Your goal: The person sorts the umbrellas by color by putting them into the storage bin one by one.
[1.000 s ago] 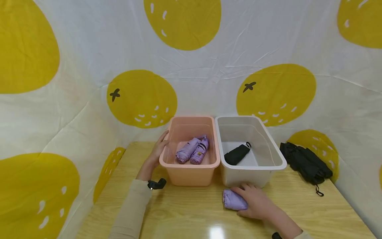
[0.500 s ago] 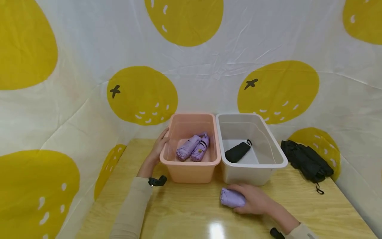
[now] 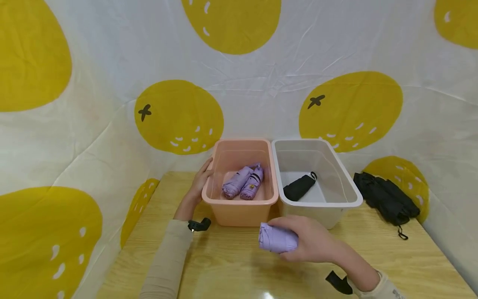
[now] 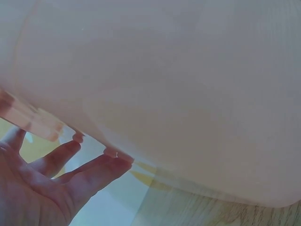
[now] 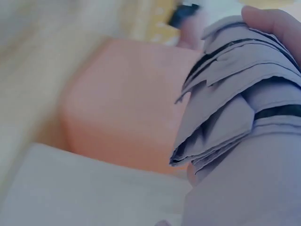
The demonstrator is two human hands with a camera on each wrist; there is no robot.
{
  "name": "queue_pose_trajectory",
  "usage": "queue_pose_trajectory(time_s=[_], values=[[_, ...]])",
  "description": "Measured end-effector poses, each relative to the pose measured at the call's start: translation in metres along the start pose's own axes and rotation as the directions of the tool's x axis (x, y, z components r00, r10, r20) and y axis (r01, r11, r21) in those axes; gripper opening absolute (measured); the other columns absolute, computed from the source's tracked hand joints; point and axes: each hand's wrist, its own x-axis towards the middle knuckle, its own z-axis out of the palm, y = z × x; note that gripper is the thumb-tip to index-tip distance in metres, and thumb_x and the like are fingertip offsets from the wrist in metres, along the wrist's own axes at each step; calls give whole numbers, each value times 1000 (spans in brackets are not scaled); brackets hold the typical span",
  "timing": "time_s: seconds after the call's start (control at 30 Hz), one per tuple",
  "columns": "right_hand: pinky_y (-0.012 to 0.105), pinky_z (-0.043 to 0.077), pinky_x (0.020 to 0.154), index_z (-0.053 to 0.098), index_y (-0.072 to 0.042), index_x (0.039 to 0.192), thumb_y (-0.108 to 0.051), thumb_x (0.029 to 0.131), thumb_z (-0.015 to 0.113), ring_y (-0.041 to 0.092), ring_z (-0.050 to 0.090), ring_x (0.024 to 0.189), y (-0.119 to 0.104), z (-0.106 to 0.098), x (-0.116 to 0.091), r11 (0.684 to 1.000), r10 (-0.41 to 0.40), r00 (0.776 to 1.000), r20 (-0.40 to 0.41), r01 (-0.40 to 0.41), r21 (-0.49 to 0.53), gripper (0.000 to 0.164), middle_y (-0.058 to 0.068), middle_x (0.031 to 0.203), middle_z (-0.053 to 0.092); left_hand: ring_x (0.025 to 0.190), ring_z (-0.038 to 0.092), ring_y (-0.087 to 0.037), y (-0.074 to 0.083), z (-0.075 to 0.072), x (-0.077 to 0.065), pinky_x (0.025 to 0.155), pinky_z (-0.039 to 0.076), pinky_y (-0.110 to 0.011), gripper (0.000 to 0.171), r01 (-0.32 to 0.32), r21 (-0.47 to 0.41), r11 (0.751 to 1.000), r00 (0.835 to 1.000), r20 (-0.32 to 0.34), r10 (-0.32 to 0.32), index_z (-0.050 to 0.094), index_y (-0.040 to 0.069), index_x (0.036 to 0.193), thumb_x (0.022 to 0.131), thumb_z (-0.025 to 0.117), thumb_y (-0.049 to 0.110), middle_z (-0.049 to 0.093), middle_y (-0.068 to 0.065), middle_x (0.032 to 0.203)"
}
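My right hand (image 3: 311, 245) grips a folded purple umbrella (image 3: 277, 240), lifted just above the wooden table (image 3: 224, 265) in front of the two bins. The right wrist view shows that umbrella (image 5: 244, 122) close up, with the pink bin (image 5: 122, 103) behind it. In the pink bin (image 3: 239, 211) lie two more purple umbrellas (image 3: 242, 187). My left hand (image 3: 198, 185) rests with straight fingers (image 4: 94, 172) against the pink bin's left wall (image 4: 164, 84). The white bin (image 3: 337, 203) holds one black umbrella (image 3: 298, 187).
A heap of black umbrellas (image 3: 386, 201) lies on the table right of the white bin. A white cloth with yellow fruit prints (image 3: 179, 116) closes in the back and both sides. Bare tabletop lies in front of the bins.
My right hand has lifted the purple umbrella off the table and carried it left, toward the pink bin. The left hand stays on the pink bin's side.
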Motion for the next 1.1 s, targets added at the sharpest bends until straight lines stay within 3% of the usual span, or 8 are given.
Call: queue_pose_trajectory(time_s=[0.33, 0.6, 0.8, 0.97, 1.1], values=[[27, 48, 70, 57, -33, 131, -50, 66, 85, 5, 55, 91, -17, -62, 33, 999, 22, 999, -38, -23, -43, 73, -14, 119, 59, 138, 32, -34, 0, 0, -4, 110, 29, -46, 58, 14, -19, 1000, 1000, -17, -15, 26, 25, 155, 102, 46, 18, 23, -9, 158], [29, 49, 63, 57, -33, 130, -46, 70, 85, 9, 58, 78, -11, -101, 79, 999, 10, 998, -67, -7, 46, 67, -12, 107, 62, 138, 31, -33, 7, 4, -7, 110, 28, -46, 58, 45, -43, 998, 999, 4, -45, 25, 24, 156, 102, 46, 15, 23, -9, 158], [33, 50, 65, 56, -30, 132, -43, 74, 83, 14, 59, 79, 9, -103, 128, 994, 4, 1000, -15, -2, 107, 66, -6, 109, 63, 136, 35, -35, -4, 3, -7, 108, 31, -48, 58, 29, -39, 999, 1000, -4, -29, 28, 28, 155, 101, 47, 18, 27, -10, 156], [35, 51, 70, 55, -32, 134, -43, 75, 82, 18, 60, 85, 28, -98, 170, 975, 76, 994, 74, -90, 204, 65, -5, 113, 62, 137, 32, -37, -1, 4, -6, 109, 30, -48, 57, 12, -43, 999, 1000, -22, -13, 28, 26, 155, 101, 47, 19, 27, -11, 156], [36, 51, 72, 55, -31, 135, -39, 76, 82, 21, 58, 90, 42, -86, 198, 966, 133, 984, 119, -155, 208, 65, -1, 115, 60, 136, 33, -38, 0, 3, -6, 108, 31, -48, 57, 23, -48, 999, 1000, -17, -23, 27, 27, 155, 102, 46, 18, 30, -13, 154]])
